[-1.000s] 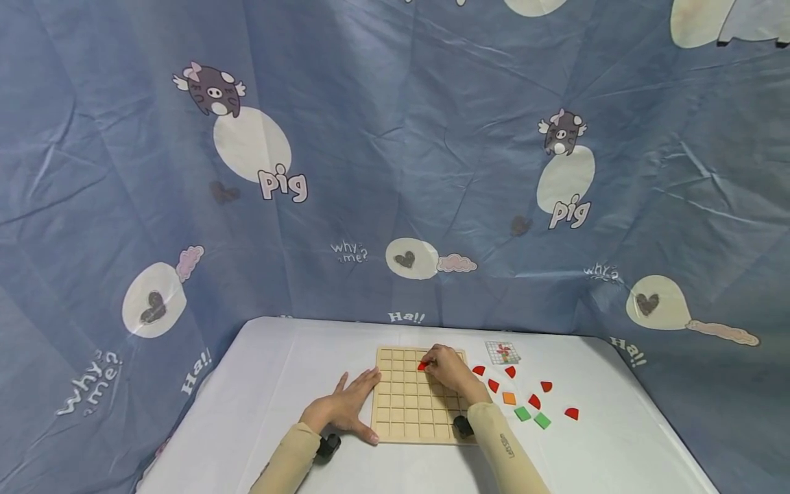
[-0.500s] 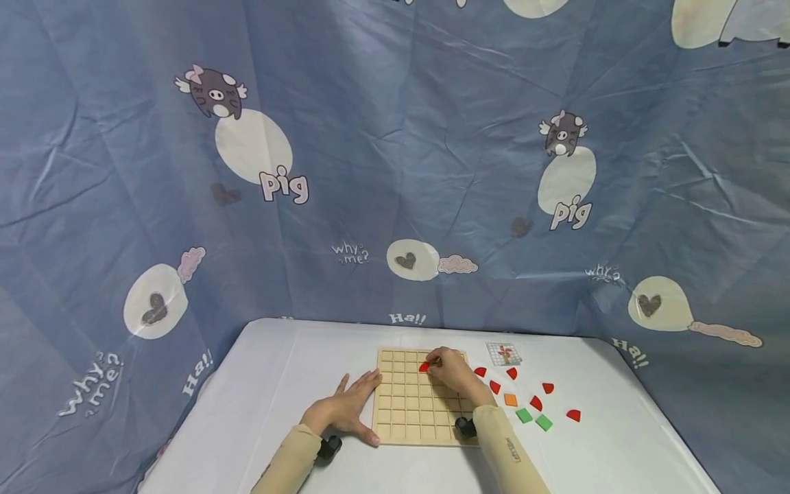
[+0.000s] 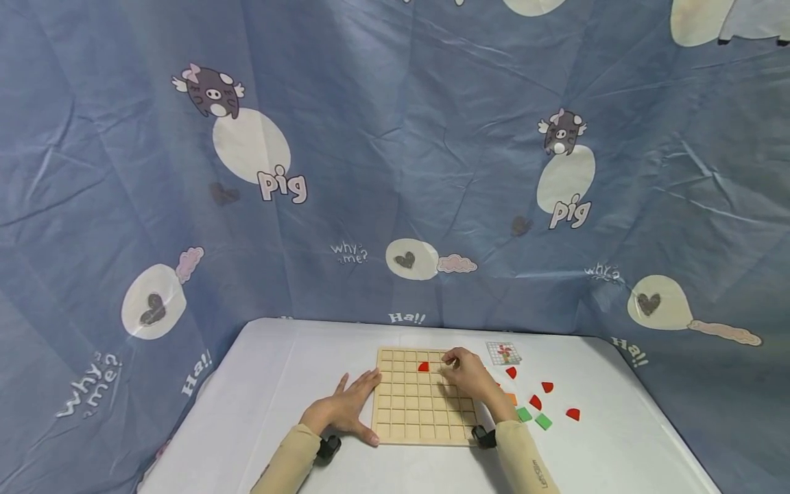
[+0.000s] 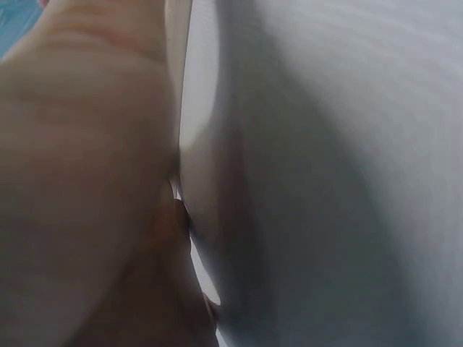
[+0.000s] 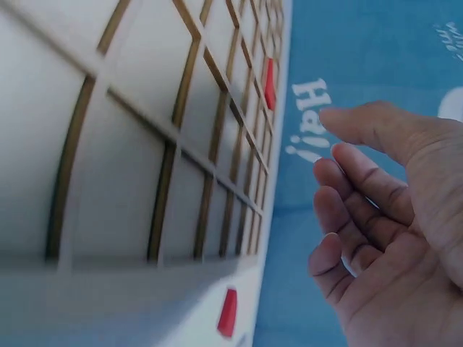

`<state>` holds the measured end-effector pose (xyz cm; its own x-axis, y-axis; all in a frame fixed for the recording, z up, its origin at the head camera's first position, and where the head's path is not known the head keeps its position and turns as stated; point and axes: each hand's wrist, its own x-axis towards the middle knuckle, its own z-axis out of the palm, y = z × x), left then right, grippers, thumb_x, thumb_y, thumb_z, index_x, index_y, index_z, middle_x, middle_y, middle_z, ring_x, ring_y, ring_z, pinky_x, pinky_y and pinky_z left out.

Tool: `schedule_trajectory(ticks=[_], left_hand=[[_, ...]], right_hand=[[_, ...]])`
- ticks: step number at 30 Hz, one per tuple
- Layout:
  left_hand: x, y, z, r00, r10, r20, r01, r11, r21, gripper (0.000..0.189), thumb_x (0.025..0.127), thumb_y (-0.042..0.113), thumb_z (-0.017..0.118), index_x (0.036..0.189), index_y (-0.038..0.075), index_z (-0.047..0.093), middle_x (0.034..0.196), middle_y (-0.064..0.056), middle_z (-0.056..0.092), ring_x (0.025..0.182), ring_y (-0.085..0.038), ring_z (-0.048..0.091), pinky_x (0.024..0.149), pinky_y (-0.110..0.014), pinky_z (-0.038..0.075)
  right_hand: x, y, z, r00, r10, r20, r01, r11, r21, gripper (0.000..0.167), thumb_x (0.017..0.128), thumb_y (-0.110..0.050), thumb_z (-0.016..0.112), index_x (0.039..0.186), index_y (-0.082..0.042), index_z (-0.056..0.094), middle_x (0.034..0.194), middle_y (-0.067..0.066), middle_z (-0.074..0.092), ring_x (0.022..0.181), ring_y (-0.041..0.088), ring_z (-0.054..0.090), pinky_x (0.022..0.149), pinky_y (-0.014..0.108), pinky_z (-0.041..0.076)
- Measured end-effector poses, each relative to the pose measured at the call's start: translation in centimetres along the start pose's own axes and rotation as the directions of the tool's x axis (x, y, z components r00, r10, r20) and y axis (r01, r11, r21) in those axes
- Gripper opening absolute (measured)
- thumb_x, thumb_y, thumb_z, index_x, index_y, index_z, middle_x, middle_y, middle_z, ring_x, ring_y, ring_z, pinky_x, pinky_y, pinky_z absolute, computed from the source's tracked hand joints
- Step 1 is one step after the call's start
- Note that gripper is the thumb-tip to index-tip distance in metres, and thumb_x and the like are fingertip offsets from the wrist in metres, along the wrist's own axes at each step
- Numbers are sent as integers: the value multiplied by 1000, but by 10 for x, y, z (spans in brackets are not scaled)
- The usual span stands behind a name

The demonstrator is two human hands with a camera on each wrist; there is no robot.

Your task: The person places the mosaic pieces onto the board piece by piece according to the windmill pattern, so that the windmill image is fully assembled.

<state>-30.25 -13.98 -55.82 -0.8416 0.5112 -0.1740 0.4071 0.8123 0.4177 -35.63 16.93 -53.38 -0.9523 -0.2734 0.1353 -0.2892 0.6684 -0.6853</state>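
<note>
A wooden grid board [image 3: 404, 398] lies on the white table. In one cell of its second row from the back sits a red quarter-circle piece [image 3: 423, 367]; the right wrist view also has this red piece [image 5: 270, 85]. My left hand [image 3: 345, 405] rests at the board's left edge, fingers spread, thumb by the near corner. Over the board's back right part hovers my right hand [image 3: 469, 374]; in the right wrist view that hand [image 5: 391, 210] has loosely bent fingers with nothing between them. Mostly palm and wrist fill the left wrist view.
Right of the board lie several red quarter-circle pieces [image 3: 547, 387], an orange square [image 3: 511, 398] and two green squares [image 3: 543, 421]. A printed pattern card [image 3: 503, 353] lies behind them. A blue patterned curtain [image 3: 370, 171] surrounds the table [image 3: 296, 363].
My right hand has let go of the red quarter-circle piece, leaving it in its cell, and has moved right, away from it. My left hand has stayed in place.
</note>
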Motion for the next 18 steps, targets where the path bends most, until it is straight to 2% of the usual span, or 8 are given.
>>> schedule_trajectory(ticks=[3, 7, 13, 18], left_hand=[[-1, 0, -1, 1000, 3, 0, -3, 1000, 1, 134, 55, 69, 80, 155, 8, 13, 164, -10, 8, 151, -29, 11, 121, -59, -2], [-2, 1, -2, 1000, 0, -1, 0, 1000, -14, 134, 55, 67, 81, 155, 8, 14, 164, -10, 8, 151, -30, 11, 121, -59, -3], [-2, 3, -2, 1000, -4, -1, 4, 1000, -29, 133, 54, 65, 82, 154, 7, 15, 163, -11, 9, 150, -30, 12, 121, -59, -3], [-2, 4, -2, 1000, 1, -2, -1, 1000, -26, 133, 55, 64, 82, 154, 7, 15, 163, -11, 9, 150, -30, 12, 121, -59, -3]], right_hand=[[-9, 0, -10, 999, 8, -33, -8, 1000, -11, 20, 83, -7, 72, 102, -8, 63, 96, 3, 63, 86, 16, 54, 72, 32, 49], [-20, 10, -23, 996, 51, -79, -52, 999, -7, 24, 79, -5, 70, 102, -8, 63, 95, 6, 61, 84, 17, 53, 67, 28, 45], [-35, 25, -40, 988, 109, -111, -109, 994, 7, 25, 82, -7, 72, 105, -4, 62, 98, 12, 60, 86, 23, 51, 64, 27, 43], [-44, 38, -47, 976, 170, -139, -172, 985, -5, 26, 81, -6, 69, 106, -4, 62, 99, 10, 60, 85, 20, 51, 60, 26, 45]])
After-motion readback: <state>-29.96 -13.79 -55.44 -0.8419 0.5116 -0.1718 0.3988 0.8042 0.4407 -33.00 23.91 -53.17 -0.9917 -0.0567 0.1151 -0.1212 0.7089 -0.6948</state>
